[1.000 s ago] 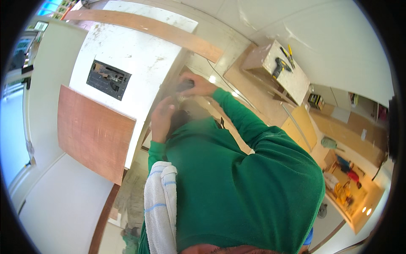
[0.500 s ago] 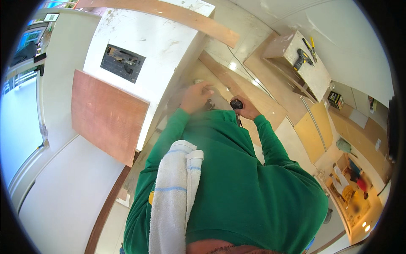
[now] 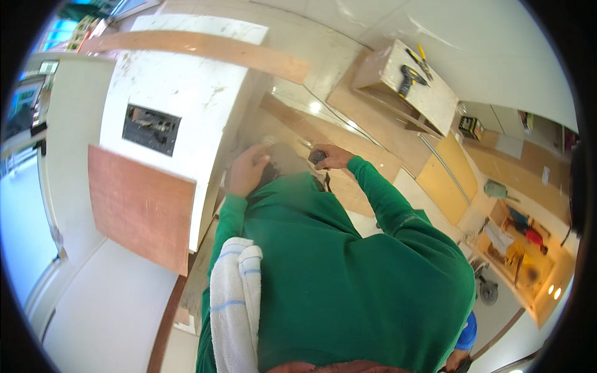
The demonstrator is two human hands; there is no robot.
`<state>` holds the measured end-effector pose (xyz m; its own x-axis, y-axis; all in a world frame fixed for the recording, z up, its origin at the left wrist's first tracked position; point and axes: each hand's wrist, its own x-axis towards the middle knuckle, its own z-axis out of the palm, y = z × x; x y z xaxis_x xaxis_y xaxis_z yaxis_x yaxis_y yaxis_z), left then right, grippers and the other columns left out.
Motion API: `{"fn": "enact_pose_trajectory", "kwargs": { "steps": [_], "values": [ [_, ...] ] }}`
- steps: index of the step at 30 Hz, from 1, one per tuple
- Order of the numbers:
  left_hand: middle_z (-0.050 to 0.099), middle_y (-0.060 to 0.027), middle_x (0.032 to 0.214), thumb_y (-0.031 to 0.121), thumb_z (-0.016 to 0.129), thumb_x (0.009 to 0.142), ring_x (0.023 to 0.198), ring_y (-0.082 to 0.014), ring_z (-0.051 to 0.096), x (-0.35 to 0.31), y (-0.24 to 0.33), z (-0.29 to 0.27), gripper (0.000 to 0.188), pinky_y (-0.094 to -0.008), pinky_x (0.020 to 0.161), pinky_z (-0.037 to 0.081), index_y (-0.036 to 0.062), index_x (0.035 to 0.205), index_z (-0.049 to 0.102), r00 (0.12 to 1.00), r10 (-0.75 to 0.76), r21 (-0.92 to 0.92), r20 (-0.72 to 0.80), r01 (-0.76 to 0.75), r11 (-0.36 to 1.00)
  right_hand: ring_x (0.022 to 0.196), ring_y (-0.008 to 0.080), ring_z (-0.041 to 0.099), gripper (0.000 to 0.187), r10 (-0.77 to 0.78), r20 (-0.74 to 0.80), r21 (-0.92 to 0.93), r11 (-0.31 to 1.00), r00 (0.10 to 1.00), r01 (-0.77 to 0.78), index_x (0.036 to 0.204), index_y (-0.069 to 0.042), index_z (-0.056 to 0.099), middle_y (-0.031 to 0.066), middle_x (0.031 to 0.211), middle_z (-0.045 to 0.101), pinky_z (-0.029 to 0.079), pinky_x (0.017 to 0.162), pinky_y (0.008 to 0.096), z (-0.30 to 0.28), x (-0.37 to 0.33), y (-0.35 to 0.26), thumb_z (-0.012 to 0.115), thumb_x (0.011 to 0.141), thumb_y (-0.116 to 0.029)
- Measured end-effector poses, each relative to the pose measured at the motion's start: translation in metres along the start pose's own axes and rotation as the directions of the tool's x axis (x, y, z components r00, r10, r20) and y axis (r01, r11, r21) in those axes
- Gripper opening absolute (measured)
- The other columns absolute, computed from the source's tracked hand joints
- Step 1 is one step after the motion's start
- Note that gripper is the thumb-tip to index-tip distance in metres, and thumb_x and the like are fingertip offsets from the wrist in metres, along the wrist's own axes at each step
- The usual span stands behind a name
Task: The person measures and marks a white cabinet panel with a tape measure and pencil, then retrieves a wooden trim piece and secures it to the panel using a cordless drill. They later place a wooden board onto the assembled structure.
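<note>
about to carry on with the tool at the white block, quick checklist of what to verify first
1. Left hand placed on the dark tool: ok, it rests on the tool by the white block.
2. Right hand gripping: ok, it is closed on a dark handle.
3. Tool tip visible: not ok, the green sleeves and chest hide it.
4. White towel secure: cannot tell, it lies draped over the left shoulder.
5. Brown board steady: cannot tell, it stands against the white block.
6. Cordless drill out of the way: ok, it lies on the far white bench.
</note>
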<state>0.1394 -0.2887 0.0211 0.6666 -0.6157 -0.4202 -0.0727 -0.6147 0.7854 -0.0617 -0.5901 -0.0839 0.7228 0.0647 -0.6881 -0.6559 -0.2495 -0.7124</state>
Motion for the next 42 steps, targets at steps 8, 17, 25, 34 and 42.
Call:
{"fn": "enact_pose_trajectory", "kwargs": {
  "steps": [8, 17, 25, 34, 42],
  "values": [
    [0.079, -0.0156, 0.124, 0.019, 0.076, 0.102, 0.111, -0.0247, 0.074, -0.034, -0.046, -0.03, 0.039, -0.0378, 0.102, 0.056, 0.0019, 0.138, 0.073, 0.966, -0.241, -0.141, -0.091, 0.227, 0.964, 0.088, 0.0278, 0.077, 0.031, 0.551, -0.514, 0.832, 0.508, 0.657, 0.225, 0.119, -0.002, 0.07, 0.0139, 0.106, 0.074, 0.071, 0.071, 0.041, -0.072, 0.039, 0.124, 0.07, 0.105, -0.029],
    [0.083, -0.0147, 0.111, 0.019, 0.075, 0.103, 0.099, -0.0255, 0.079, -0.152, -0.093, -0.06, 0.033, -0.0387, 0.094, 0.062, 0.0047, 0.133, 0.077, 0.851, -0.504, 0.013, -0.148, 0.511, 0.86, 0.12, 0.038, 0.074, 0.058, 0.142, -0.829, -0.205, 0.823, 0.541, -0.53, 0.155, -0.006, 0.058, 0.0224, 0.137, 0.074, 0.06, 0.1, 0.0487, -0.285, 0.101, 0.278, 0.076, 0.103, -0.023],
    [0.083, -0.0144, 0.101, 0.019, 0.074, 0.103, 0.093, -0.0224, 0.08, -0.192, -0.106, -0.086, 0.028, -0.0384, 0.088, 0.063, 0.0042, 0.127, 0.079, 0.735, -0.633, 0.272, -0.245, 0.679, 0.682, 0.118, 0.0342, 0.073, 0.082, 0.511, -0.834, 0.551, 0.757, 0.207, 0.35, 0.159, 0.005, 0.046, 0.0225, 0.141, 0.071, 0.063, 0.101, 0.0436, -0.433, 0.155, 0.336, 0.085, 0.099, -0.036],
    [0.081, -0.0117, 0.094, 0.018, 0.073, 0.105, 0.087, -0.0176, 0.077, -0.206, -0.134, -0.087, 0.028, -0.0356, 0.084, 0.063, -0.0024, 0.124, 0.079, 0.749, -0.569, 0.207, -0.34, 0.65, 0.731, 0.121, 0.034, 0.073, 0.074, 0.326, -0.945, 0.326, 0.943, -0.01, -0.057, 0.152, -0.002, 0.059, 0.0208, 0.137, 0.072, 0.061, 0.107, 0.0473, -0.456, 0.161, 0.382, 0.091, 0.092, -0.031],
    [0.083, -0.0164, 0.105, 0.026, 0.076, 0.101, 0.097, -0.026, 0.079, -0.269, -0.207, -0.106, 0.029, -0.0419, 0.091, 0.061, 0.0042, 0.12, 0.083, 0.362, -0.562, -0.163, -0.744, 0.718, 0.677, 0.112, 0.0364, 0.072, 0.051, 0.034, -0.883, 0.062, 0.997, 0.468, 0.045, 0.146, 0.0, 0.063, 0.0229, 0.123, 0.075, 0.057, 0.1, 0.0477, -0.284, 0.136, 0.354, 0.068, 0.108, -0.034]
  ]
}}
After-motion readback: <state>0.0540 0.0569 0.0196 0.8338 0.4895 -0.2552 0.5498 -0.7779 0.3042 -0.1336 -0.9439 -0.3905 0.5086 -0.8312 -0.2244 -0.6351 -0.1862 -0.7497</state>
